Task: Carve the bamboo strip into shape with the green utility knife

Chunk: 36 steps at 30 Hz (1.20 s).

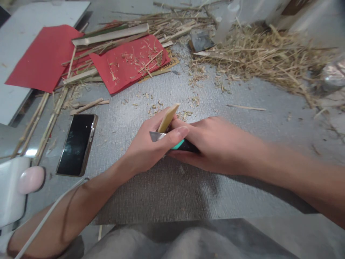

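Observation:
My left hand (147, 147) grips a short pale bamboo strip (168, 117) that sticks up and away from my fingers. Its thumb presses on the back of a knife blade (156, 136). My right hand (215, 144) is closed around the knife's teal and black handle (181, 145), with the blade set against the base of the strip. Both hands meet over the grey woven mat (151, 190) in the middle of the view.
A black phone (77, 144) lies to the left. Red paper sheets (129, 63) and bamboo sticks (110, 35) lie at the back left, a heap of bamboo shavings (264, 54) at the back right. A white device (13, 187) with a cable sits at the lower left.

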Each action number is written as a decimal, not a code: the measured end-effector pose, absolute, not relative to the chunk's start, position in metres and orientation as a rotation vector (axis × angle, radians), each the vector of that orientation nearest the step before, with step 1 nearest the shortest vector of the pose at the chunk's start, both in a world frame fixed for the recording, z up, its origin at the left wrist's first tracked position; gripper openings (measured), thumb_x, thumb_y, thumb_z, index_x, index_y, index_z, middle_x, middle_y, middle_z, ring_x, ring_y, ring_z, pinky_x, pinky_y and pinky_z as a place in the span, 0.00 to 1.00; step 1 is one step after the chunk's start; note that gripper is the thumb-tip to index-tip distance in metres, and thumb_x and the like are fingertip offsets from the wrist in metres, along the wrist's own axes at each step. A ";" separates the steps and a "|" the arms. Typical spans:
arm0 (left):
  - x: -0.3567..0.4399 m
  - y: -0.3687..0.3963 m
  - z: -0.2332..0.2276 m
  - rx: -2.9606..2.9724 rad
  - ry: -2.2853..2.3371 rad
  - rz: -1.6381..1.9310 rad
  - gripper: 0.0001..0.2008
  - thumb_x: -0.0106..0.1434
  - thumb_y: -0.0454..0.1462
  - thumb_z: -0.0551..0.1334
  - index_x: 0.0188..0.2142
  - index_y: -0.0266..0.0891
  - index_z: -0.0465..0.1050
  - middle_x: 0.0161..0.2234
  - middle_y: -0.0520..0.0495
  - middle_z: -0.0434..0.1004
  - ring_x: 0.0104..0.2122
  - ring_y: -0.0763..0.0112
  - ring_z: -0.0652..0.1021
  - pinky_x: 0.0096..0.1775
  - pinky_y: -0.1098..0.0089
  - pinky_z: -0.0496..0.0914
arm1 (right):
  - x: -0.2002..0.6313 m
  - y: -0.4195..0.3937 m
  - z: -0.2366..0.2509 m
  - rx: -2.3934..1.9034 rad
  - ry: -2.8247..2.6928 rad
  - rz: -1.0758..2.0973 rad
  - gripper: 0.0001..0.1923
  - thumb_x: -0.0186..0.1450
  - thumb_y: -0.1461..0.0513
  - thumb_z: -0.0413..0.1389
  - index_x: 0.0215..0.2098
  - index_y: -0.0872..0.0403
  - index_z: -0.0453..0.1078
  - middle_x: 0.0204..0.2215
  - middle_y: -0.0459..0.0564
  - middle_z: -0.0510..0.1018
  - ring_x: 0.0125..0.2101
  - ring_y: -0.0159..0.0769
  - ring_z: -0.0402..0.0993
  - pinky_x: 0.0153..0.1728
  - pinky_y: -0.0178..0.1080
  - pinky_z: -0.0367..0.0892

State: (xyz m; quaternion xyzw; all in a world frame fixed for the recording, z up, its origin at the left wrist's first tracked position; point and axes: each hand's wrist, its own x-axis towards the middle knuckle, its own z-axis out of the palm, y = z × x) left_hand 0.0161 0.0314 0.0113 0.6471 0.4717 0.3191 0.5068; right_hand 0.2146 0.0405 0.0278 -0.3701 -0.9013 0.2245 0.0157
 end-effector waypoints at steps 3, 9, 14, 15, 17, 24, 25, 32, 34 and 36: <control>0.017 0.031 0.011 1.554 1.145 0.780 0.13 0.70 0.47 0.65 0.34 0.44 0.69 0.24 0.55 0.64 0.26 0.69 0.70 0.32 0.66 0.68 | 0.215 0.041 0.028 -1.150 -2.806 0.685 0.23 0.76 0.49 0.50 0.61 0.54 0.67 0.29 0.48 0.81 0.23 0.36 0.68 0.27 0.39 0.46; 0.017 0.030 0.011 1.545 1.126 0.777 0.13 0.71 0.47 0.65 0.34 0.44 0.69 0.25 0.55 0.63 0.25 0.71 0.67 0.31 0.67 0.68 | 0.215 0.041 0.026 -1.128 -2.793 0.685 0.21 0.76 0.50 0.50 0.58 0.54 0.68 0.29 0.47 0.80 0.22 0.36 0.67 0.26 0.38 0.46; 0.018 0.030 0.013 1.556 1.131 0.784 0.11 0.71 0.45 0.65 0.34 0.43 0.69 0.26 0.55 0.64 0.26 0.71 0.68 0.33 0.66 0.68 | 0.215 0.040 0.025 -1.129 -2.799 0.666 0.21 0.76 0.49 0.50 0.59 0.54 0.67 0.28 0.47 0.80 0.22 0.36 0.67 0.26 0.38 0.46; 0.018 0.030 0.013 1.565 1.137 0.780 0.11 0.71 0.45 0.64 0.34 0.43 0.69 0.26 0.55 0.65 0.26 0.71 0.69 0.34 0.67 0.68 | 0.215 0.040 0.025 -1.129 -2.800 0.659 0.21 0.76 0.49 0.50 0.59 0.54 0.67 0.29 0.47 0.80 0.22 0.36 0.68 0.26 0.38 0.46; 0.017 0.030 0.012 1.582 1.156 0.766 0.12 0.71 0.46 0.64 0.35 0.43 0.69 0.27 0.55 0.66 0.27 0.71 0.69 0.34 0.67 0.69 | 0.215 0.040 0.025 -1.121 -2.800 0.652 0.21 0.76 0.50 0.50 0.59 0.54 0.67 0.30 0.48 0.81 0.22 0.36 0.68 0.26 0.38 0.46; 0.015 0.030 0.009 1.568 1.186 0.766 0.14 0.71 0.48 0.66 0.35 0.43 0.70 0.24 0.55 0.65 0.26 0.70 0.70 0.33 0.67 0.69 | 0.216 0.040 0.024 -1.107 -2.789 0.645 0.22 0.77 0.48 0.47 0.58 0.54 0.68 0.30 0.48 0.82 0.22 0.36 0.68 0.26 0.39 0.46; 0.015 0.030 0.010 1.564 1.189 0.766 0.14 0.71 0.48 0.66 0.35 0.43 0.70 0.24 0.55 0.65 0.26 0.70 0.70 0.32 0.67 0.69 | 0.216 0.040 0.024 -1.104 -2.786 0.643 0.22 0.78 0.48 0.47 0.58 0.54 0.68 0.30 0.48 0.81 0.22 0.36 0.68 0.26 0.39 0.46; 0.017 0.030 0.012 1.540 1.166 0.787 0.14 0.70 0.47 0.67 0.33 0.43 0.70 0.23 0.55 0.64 0.25 0.72 0.70 0.31 0.67 0.69 | 0.216 0.040 0.024 -1.101 -2.789 0.634 0.25 0.78 0.47 0.46 0.60 0.55 0.67 0.29 0.48 0.81 0.22 0.37 0.68 0.26 0.39 0.46; 0.017 0.030 0.012 1.536 1.166 0.794 0.14 0.70 0.47 0.67 0.33 0.43 0.70 0.24 0.55 0.64 0.25 0.72 0.70 0.31 0.68 0.68 | 0.216 0.040 0.025 -1.104 -2.795 0.644 0.25 0.78 0.47 0.46 0.60 0.55 0.67 0.30 0.49 0.81 0.23 0.37 0.69 0.26 0.39 0.46; 0.017 0.030 0.011 1.544 1.168 0.791 0.14 0.70 0.47 0.66 0.33 0.43 0.70 0.24 0.55 0.64 0.26 0.72 0.71 0.31 0.68 0.69 | 0.216 0.040 0.025 -1.102 -2.794 0.652 0.25 0.78 0.48 0.45 0.61 0.55 0.67 0.31 0.49 0.82 0.23 0.37 0.70 0.26 0.38 0.47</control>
